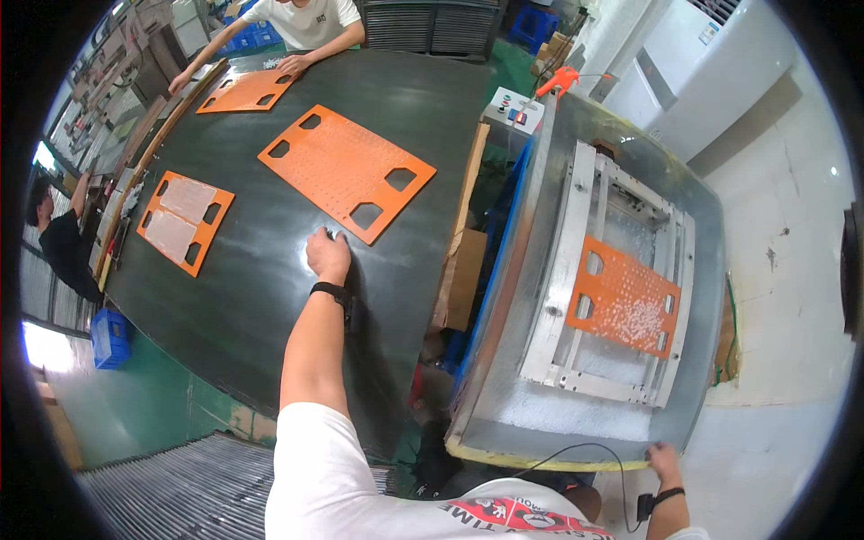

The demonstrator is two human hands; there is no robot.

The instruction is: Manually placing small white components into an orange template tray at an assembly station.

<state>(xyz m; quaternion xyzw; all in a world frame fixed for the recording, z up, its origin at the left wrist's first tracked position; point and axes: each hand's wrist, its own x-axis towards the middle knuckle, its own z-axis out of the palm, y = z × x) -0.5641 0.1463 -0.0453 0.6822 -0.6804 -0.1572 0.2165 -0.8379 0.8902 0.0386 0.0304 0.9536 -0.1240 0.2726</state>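
Observation:
My left hand (pixel 328 254) is over the dark tabletop, its thumb apart from bent fingers and nothing visible between them. Just beyond it lies a large orange perforated plate (pixel 346 166) with cut-out handholds; hand and plate appear apart. My right hand (pixel 664 461) is at the near right corner of a grey tank (pixel 468 430), fingers bent over its yellowish rim. Inside the tank, a similar orange plate (pixel 612 292) rests across a pale metal frame (pixel 553 310), with white froth or granules over its lower right part.
Another orange plate (pixel 184 220) carrying two pale panels lies at the table's left. Across the table (pixel 243 315), a co-worker's hand (pixel 293 65) touches a further orange plate (pixel 243 92). A control box (pixel 514 110) stands beside the tank. A black cord (pixel 576 445) crosses the tank's near edge.

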